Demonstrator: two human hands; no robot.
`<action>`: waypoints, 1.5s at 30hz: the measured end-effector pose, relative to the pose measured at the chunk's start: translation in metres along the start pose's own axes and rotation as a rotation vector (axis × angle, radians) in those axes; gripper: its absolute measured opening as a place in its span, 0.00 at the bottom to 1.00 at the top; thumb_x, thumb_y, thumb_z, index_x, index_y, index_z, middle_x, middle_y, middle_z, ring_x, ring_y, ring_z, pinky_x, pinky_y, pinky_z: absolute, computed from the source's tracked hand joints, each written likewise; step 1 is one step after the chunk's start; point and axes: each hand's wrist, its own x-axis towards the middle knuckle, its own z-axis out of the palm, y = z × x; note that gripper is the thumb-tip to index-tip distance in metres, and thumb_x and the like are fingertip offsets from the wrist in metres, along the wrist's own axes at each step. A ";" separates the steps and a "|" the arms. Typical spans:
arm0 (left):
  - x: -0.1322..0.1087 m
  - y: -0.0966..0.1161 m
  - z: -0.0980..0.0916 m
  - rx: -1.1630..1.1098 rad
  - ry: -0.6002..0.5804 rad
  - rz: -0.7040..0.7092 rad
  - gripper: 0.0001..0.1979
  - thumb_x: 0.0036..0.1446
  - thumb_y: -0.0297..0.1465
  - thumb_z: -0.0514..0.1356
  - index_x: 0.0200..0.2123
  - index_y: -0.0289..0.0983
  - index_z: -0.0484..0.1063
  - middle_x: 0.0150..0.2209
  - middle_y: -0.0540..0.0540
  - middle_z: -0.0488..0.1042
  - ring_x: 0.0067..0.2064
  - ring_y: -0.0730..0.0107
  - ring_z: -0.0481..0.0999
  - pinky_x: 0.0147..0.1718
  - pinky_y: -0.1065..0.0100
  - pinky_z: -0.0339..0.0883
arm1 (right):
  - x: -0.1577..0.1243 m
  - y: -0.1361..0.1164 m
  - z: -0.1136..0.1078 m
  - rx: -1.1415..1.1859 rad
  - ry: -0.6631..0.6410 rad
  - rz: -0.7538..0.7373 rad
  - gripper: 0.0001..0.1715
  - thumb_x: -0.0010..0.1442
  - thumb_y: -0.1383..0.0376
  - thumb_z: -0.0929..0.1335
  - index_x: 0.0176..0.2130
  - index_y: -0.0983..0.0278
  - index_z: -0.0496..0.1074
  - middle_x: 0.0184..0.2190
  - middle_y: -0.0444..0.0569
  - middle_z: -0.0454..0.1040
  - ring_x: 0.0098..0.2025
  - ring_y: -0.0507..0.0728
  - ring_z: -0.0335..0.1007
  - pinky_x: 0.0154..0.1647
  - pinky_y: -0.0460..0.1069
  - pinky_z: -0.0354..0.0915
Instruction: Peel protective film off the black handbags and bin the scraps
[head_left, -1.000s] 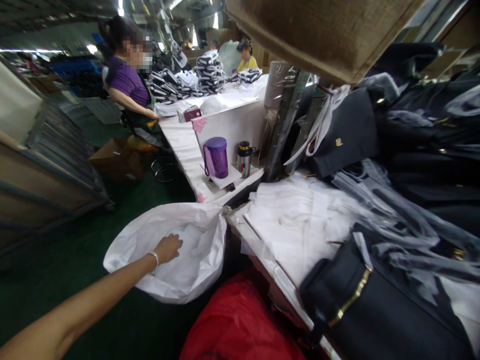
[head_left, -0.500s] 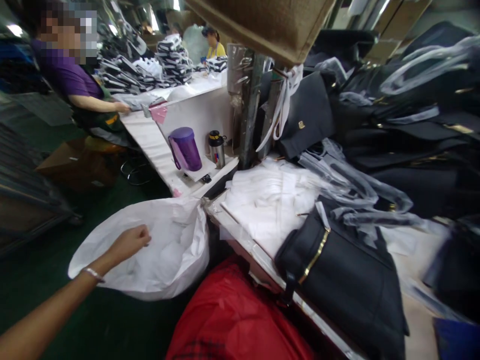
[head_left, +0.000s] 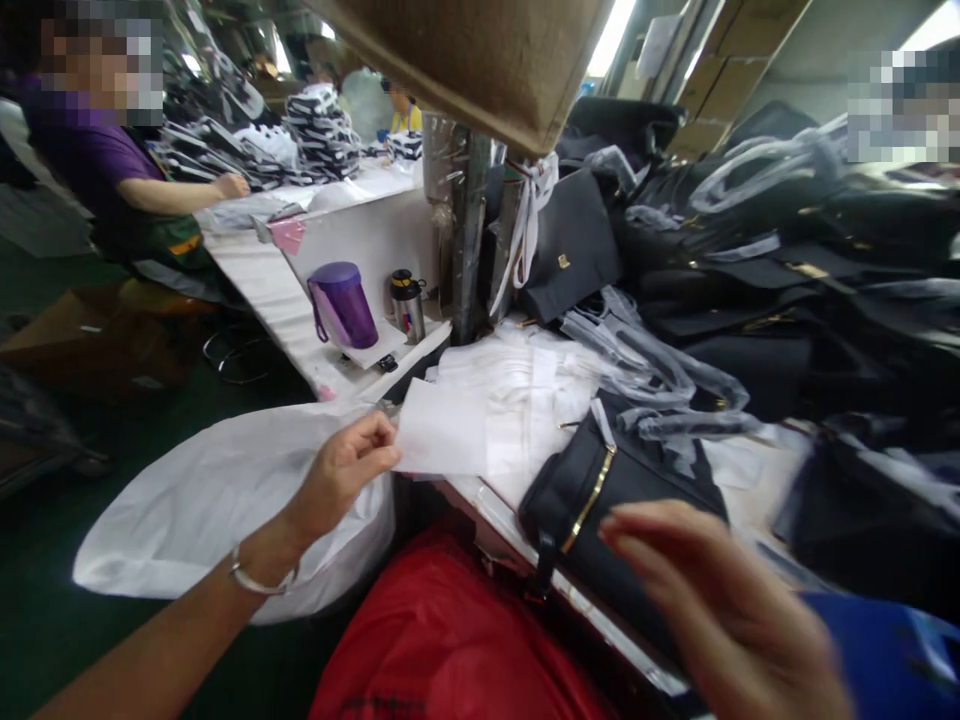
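My left hand (head_left: pixel 349 470) pinches the edge of a thin white sheet (head_left: pixel 444 430) between thumb and fingers. The sheet is held up in front of a pile of white packing material (head_left: pixel 525 380) on the table. Below that hand hangs the open mouth of a large white sack (head_left: pixel 225 480). My right hand (head_left: pixel 712 590), somewhat blurred, hovers in front of a black bag (head_left: pixel 637 480) with a gold zip. Its fingers are stretched forward, slightly bent, and nothing shows in them. The bag lies at the table's front edge.
A red cloth (head_left: pixel 450 640) fills the space before the table. Black bags (head_left: pixel 750 280) with wrapped handles are heaped at right. A purple cup (head_left: pixel 345 305) and steel flask (head_left: pixel 407 305) stand beside a metal post (head_left: pixel 472 230). One person (head_left: pixel 97 160) works at left; a brown bag (head_left: pixel 480 60) hangs overhead.
My left hand has risen from the white sack and moved right, now with the white sheet in it. My right hand has come into view at lower right.
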 end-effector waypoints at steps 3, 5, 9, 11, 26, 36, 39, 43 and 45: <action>0.014 -0.017 0.040 -0.193 -0.106 -0.042 0.06 0.55 0.32 0.58 0.28 0.40 0.63 0.24 0.55 0.63 0.28 0.72 0.64 0.30 0.72 0.59 | 0.003 0.002 0.026 -0.057 -0.203 -0.158 0.28 0.63 0.73 0.59 0.58 0.51 0.66 0.58 0.48 0.68 0.54 0.61 0.69 0.49 0.54 0.73; 0.018 -0.023 0.058 -0.264 -0.147 -0.077 0.07 0.55 0.33 0.58 0.28 0.40 0.62 0.24 0.56 0.63 0.28 0.72 0.64 0.30 0.72 0.60 | -0.002 0.007 0.047 -0.164 -0.291 -0.241 0.34 0.59 0.77 0.60 0.60 0.53 0.63 0.65 0.50 0.59 0.59 0.65 0.64 0.52 0.60 0.70; 0.018 -0.029 0.073 -0.269 -0.151 -0.098 0.07 0.55 0.32 0.58 0.27 0.39 0.61 0.23 0.56 0.60 0.27 0.74 0.59 0.28 0.73 0.56 | -0.006 0.014 0.073 -0.222 -0.239 -0.353 0.34 0.58 0.77 0.62 0.59 0.55 0.65 0.65 0.52 0.60 0.57 0.68 0.66 0.50 0.61 0.70; 0.018 -0.035 0.073 -0.268 -0.145 -0.080 0.07 0.55 0.31 0.57 0.28 0.39 0.61 0.24 0.56 0.59 0.28 0.74 0.57 0.28 0.73 0.54 | -0.001 0.015 0.077 -0.156 -0.145 -0.337 0.29 0.59 0.76 0.61 0.57 0.57 0.67 0.60 0.53 0.67 0.52 0.66 0.71 0.46 0.59 0.72; 0.027 -0.038 0.096 -0.472 -0.370 -0.088 0.06 0.53 0.30 0.56 0.29 0.39 0.58 0.26 0.54 0.59 0.29 0.73 0.57 0.29 0.70 0.53 | 0.015 0.003 0.076 0.510 0.175 0.347 0.11 0.66 0.60 0.62 0.44 0.60 0.70 0.46 0.52 0.75 0.47 0.59 0.74 0.45 0.49 0.70; 0.107 0.053 0.071 0.141 -0.816 -0.018 0.06 0.44 0.24 0.54 0.26 0.40 0.59 0.20 0.57 0.62 0.16 0.74 0.66 0.14 0.75 0.51 | 0.034 -0.002 0.051 0.633 0.080 0.178 0.06 0.60 0.66 0.66 0.39 0.59 0.73 0.58 0.51 0.67 0.59 0.62 0.64 0.56 0.51 0.63; 0.119 0.070 0.086 0.173 -0.914 0.033 0.07 0.43 0.23 0.56 0.26 0.39 0.63 0.19 0.56 0.65 0.17 0.72 0.68 0.14 0.75 0.53 | 0.035 -0.007 0.059 0.767 -0.012 0.295 0.08 0.64 0.62 0.63 0.36 0.60 0.72 0.36 0.46 0.76 0.38 0.56 0.73 0.39 0.45 0.68; 0.097 0.053 0.120 -0.095 -0.711 0.097 0.06 0.52 0.31 0.59 0.34 0.37 0.70 0.29 0.52 0.70 0.29 0.73 0.69 0.26 0.74 0.61 | 0.026 0.001 0.079 0.892 0.045 0.480 0.12 0.63 0.57 0.64 0.34 0.61 0.71 0.27 0.43 0.72 0.29 0.54 0.68 0.30 0.43 0.65; 0.071 0.035 0.135 -0.353 -0.604 -0.021 0.12 0.60 0.37 0.55 0.44 0.38 0.69 0.35 0.49 0.72 0.34 0.71 0.71 0.33 0.71 0.64 | 0.022 0.005 0.085 0.943 0.082 0.535 0.13 0.63 0.55 0.65 0.34 0.61 0.71 0.28 0.43 0.73 0.30 0.54 0.69 0.30 0.43 0.66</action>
